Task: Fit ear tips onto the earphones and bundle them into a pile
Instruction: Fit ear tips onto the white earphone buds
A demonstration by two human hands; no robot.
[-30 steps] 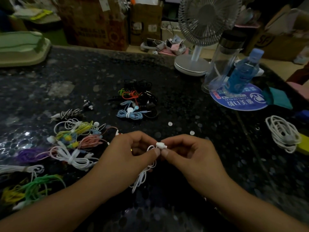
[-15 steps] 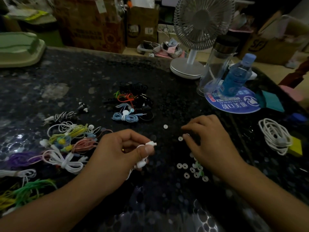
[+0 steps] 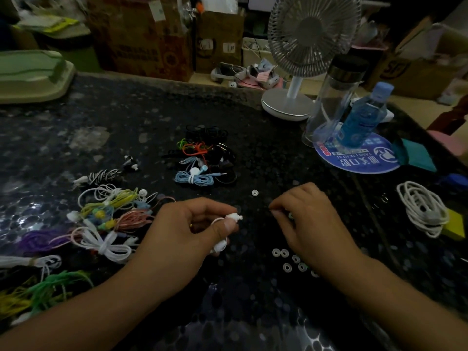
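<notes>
Upper right of the frame, the round blue mat under the bottles reads "YAMEI DENTAL", upside down from here, with Chinese characters. The far-right cardboard box shows "SF".

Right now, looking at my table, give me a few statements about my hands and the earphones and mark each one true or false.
1. The left hand holds a white earbud. True.
2. The right hand rests on the desk fan. False: it hovers near the loose ear tips, far from the fan.
3. The light blue earphone bundle lies at the near edge of the dark pile. True.
4. The blue bottle lies flat on the table. False: it stands on the round blue mat.
</notes>
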